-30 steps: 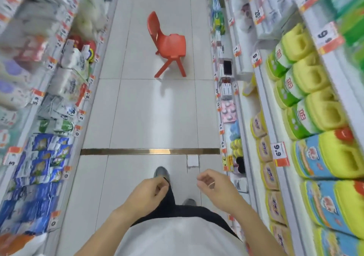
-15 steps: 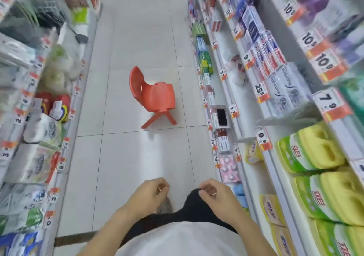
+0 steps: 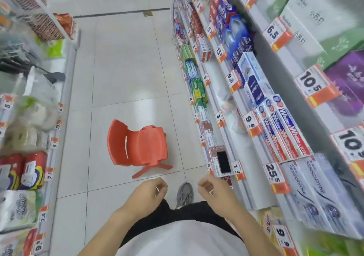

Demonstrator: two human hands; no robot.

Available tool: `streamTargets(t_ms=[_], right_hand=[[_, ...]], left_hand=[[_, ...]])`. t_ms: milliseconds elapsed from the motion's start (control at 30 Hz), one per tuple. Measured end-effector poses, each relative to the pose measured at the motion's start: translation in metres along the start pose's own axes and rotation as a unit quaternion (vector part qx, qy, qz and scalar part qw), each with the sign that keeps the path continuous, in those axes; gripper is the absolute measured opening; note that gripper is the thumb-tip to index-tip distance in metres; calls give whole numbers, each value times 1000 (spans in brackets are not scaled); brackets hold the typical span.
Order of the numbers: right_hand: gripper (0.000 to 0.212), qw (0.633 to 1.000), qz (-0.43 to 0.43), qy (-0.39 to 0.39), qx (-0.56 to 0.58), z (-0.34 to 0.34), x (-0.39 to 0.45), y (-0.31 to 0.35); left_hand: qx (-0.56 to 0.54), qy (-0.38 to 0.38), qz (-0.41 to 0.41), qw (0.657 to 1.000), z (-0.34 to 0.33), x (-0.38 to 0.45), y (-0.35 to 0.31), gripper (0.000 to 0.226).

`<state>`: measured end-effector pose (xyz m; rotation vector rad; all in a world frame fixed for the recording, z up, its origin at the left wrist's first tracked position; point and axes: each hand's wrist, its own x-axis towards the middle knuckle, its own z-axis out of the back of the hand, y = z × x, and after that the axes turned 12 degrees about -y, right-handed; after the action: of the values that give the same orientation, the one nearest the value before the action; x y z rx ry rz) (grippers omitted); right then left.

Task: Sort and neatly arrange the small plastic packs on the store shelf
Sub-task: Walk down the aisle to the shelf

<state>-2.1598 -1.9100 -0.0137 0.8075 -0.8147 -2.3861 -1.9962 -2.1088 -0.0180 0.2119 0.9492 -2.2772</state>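
Note:
I stand in a store aisle. My left hand (image 3: 148, 194) and my right hand (image 3: 213, 193) hang in front of my waist, fingers loosely curled, holding nothing. On the right, shelves (image 3: 226, 106) carry toothpaste boxes (image 3: 283, 131) and other small boxed goods. A clear plastic pack (image 3: 234, 114) lies on a white shelf behind the price tags, too blurred to read. Both hands are well short of the shelves.
A red plastic chair (image 3: 137, 147) stands on the tiled floor just ahead of me. A black phone (image 3: 223, 162) lies on packs at the lower right shelf edge. Left shelves (image 3: 29, 167) hold bagged goods. My shoe (image 3: 184, 192) shows between the hands.
I have walked forward along the aisle; the red chair is now much closer and the view has tilted toward the right shelves. My hands stay loosely curled and hold nothing.

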Motion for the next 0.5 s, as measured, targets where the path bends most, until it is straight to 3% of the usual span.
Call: streamTargets(t_ms=[233,500], right_hand=[[11,998,7,-56,30,54,136,55],[7,985,-61,-145,77,79,194,52]], left_hand=[[15,23,-52,998,49,128,-36,15],[101,86,-151,980,70,259,-87,15]])
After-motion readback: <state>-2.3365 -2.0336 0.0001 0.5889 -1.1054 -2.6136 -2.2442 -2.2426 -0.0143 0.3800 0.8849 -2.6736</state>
